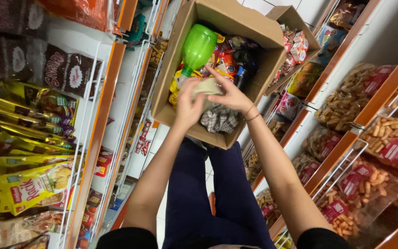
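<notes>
Green bottle (198, 47) half-hidden in the box (217, 133); both hands (208, 99) together clasp its neck.

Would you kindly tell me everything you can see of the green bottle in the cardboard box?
The green bottle looks like glossy translucent plastic, bright lime, with a rounded body narrowing to a neck. It lies tilted in the open cardboard box, neck pointing down toward the person, resting on mixed colourful packets. Its cap end is hidden behind the left hand, which appears to grip the neck. The right hand is close beside it, on a pale bundle.
</notes>
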